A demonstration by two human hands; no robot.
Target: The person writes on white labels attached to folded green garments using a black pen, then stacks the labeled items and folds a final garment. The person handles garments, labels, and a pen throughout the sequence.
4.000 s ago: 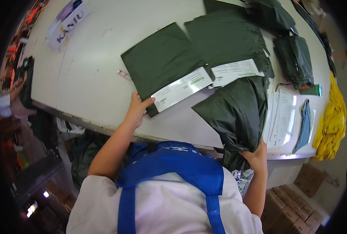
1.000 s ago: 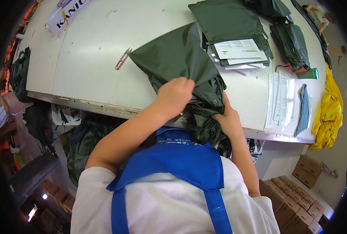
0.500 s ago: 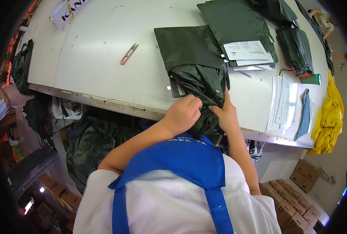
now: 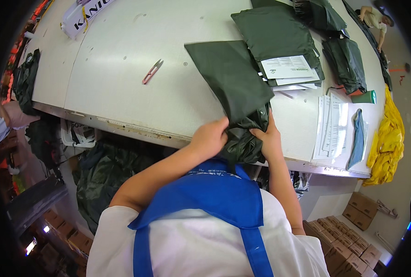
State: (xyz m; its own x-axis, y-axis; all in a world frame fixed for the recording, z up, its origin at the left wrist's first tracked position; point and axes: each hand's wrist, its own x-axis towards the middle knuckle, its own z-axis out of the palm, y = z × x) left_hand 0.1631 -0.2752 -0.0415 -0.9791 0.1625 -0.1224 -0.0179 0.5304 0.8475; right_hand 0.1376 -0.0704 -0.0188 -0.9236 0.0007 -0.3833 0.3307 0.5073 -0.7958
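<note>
A dark green fabric pouch (image 4: 231, 76) lies on the white table, its flat end pointing away from me and its near end at the table's front edge. Glossy dark green fabric (image 4: 244, 143) is bunched at that near end. My left hand (image 4: 210, 138) is closed in a pinch on the pouch's left edge, drawing the flat panel over the bunched part. On the other side my right hand (image 4: 268, 138) grips the bunched fabric, thumb on top and fingers along the right edge. Whether pouch and bunched fabric are one piece cannot be seen.
Pink-handled thread snips (image 4: 152, 72) lie to the left. Beyond the pouch are stacked green packs (image 4: 279, 37) with printed sheets (image 4: 288, 68). Papers (image 4: 332, 124), a blue cloth strip (image 4: 357, 138), a green roll (image 4: 365, 97) and yellow fabric (image 4: 387, 143) sit at the right. Another person (image 4: 375, 21) stands far right.
My left hand has moved slightly left and pulled the pouch's flat panel toward me, so it covers more of the bunched fabric. My right hand keeps its grip at the right edge.
</note>
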